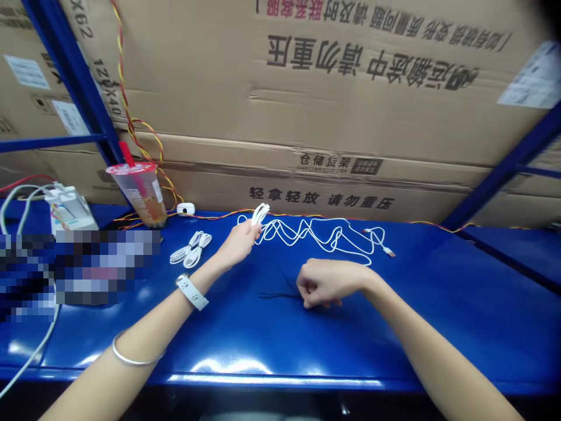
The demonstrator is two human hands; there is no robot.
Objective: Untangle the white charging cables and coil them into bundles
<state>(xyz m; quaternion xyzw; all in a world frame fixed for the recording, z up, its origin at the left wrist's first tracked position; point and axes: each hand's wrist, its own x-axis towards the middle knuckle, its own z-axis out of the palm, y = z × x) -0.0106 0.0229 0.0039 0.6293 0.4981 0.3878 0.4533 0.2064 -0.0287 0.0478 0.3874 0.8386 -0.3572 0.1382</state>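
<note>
My left hand (239,245) grips a coiled bundle of white cable (260,213) near the back of the blue metal shelf (280,351). From the bundle, the white cable (315,234) runs right in loose waves to a metal-tipped connector (388,252). My right hand (326,283) rests on the shelf with its fingers curled closed. A thin black cord (276,295) lies just left of those fingers, and I cannot tell whether they touch it. A separate bundled white cable (190,249) lies left of my left hand.
A plastic drink cup with a red straw (138,193) stands at the back left, beside a small white device (186,209). A pixelated patch (79,269) hides the left side. Cardboard boxes (307,99) and a red-and-yellow wire (131,117) stand behind.
</note>
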